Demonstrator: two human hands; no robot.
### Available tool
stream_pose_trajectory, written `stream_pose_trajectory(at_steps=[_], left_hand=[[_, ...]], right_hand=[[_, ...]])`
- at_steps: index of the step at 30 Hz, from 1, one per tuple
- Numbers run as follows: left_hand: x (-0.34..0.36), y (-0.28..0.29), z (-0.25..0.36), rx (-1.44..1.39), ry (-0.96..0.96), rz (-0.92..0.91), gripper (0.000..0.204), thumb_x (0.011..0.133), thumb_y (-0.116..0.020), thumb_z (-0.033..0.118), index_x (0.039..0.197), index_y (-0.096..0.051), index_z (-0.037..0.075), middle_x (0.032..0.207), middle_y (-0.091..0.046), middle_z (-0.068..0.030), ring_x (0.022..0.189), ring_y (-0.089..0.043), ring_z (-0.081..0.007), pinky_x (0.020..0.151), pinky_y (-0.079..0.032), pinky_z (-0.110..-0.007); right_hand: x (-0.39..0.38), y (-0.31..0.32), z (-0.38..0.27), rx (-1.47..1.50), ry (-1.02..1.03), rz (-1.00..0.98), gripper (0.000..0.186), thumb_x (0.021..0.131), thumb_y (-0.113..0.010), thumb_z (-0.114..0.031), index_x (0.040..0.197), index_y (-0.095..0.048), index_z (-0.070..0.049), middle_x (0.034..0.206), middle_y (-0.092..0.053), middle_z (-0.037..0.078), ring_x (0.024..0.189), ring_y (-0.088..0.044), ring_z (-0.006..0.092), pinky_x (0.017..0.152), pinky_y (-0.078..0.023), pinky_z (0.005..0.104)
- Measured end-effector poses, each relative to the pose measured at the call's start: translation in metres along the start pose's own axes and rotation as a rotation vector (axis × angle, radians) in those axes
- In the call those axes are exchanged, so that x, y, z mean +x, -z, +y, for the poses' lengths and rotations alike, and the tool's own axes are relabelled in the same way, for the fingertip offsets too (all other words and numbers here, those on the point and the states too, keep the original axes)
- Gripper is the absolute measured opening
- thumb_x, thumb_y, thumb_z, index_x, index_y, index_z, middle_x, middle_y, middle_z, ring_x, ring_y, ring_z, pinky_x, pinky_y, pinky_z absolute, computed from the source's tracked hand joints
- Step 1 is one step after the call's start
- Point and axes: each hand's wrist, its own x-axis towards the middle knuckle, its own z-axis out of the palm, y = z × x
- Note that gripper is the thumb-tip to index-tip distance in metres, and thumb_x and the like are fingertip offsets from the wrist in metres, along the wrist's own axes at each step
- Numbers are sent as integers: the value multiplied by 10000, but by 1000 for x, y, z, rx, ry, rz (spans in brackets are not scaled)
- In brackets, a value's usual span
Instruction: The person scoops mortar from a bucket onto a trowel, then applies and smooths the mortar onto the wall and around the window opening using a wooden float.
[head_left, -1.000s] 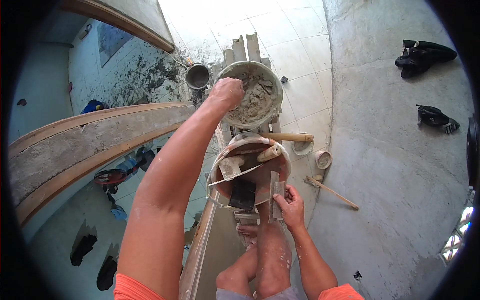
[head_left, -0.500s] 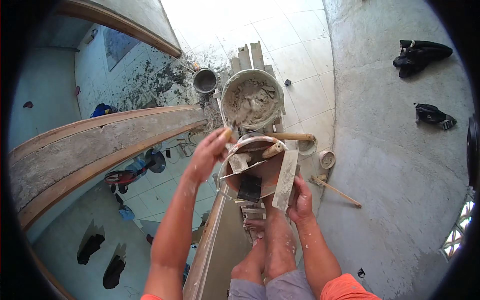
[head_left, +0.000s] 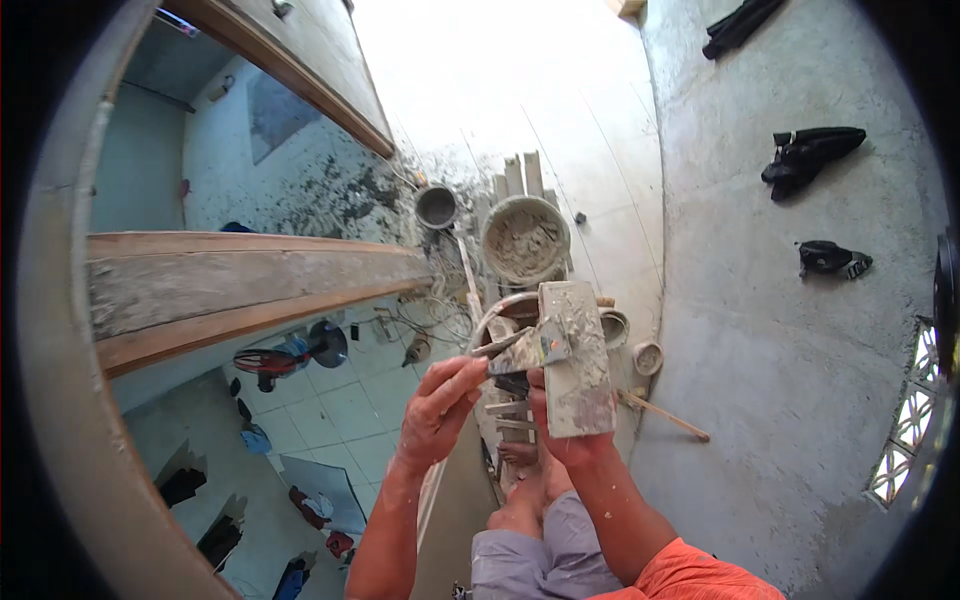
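Wrapped round a handle that its fingers mostly hide, the left hand, low and left of centre in the head view, holds a scraper whose blade reaches right to the edge of the board. Just right of centre, the right hand grips the board near its lower end, its thumb at the left edge and the remaining fingers out of sight, so how firmly they hold cannot be told. Mortar lies in a rough layer over the board's upper part. Above it, in the upper middle of the frame, stands a tub of mortar; a bucket shows partly behind the board and blade. As I judge it, the board could tip if the blade pressed hard on its far end, since the visible support sits low; loose mortar might then slide off into the bucket or onto the legs in the lower middle. A slanted blade could also shed crumbs over its edge, or slip toward the right thumb.
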Motion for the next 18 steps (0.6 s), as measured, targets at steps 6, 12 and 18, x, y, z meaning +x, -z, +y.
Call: stream_pose_trajectory(at_steps=[6,12,18], left_hand=[[-77,97,125,244,-105,216,441,913,-664,-58,1334,-639,69,1254,-623,-119,1114,-624,-236,903,-539,-335],[-217,146,277,474,159,516,570,949,-667,93,1484,-479,34,1255,-622,-143,1073,-612,-311,917,-501,-394],[-396,157,408,1011,70,1041,475,1047,-450,249,1383,-475,-87,927,-634,-148,866,-603,-298,808,-506,-410]], right_hand=[[-36,-125,54,-16,-211,-328,850,905,-732,-318,1582,-267,-100,1360,-537,157,1098,-582,267,912,-537,386],[-92,-194,125,-227,-290,-428,610,991,-476,-481,1404,-489,-32,1260,-624,180,1054,-663,327,861,-577,472],[-164,-224,238,-252,-746,-308,554,1019,-488,-417,1434,-468,-51,1333,-585,163,1101,-650,259,874,-582,409]])
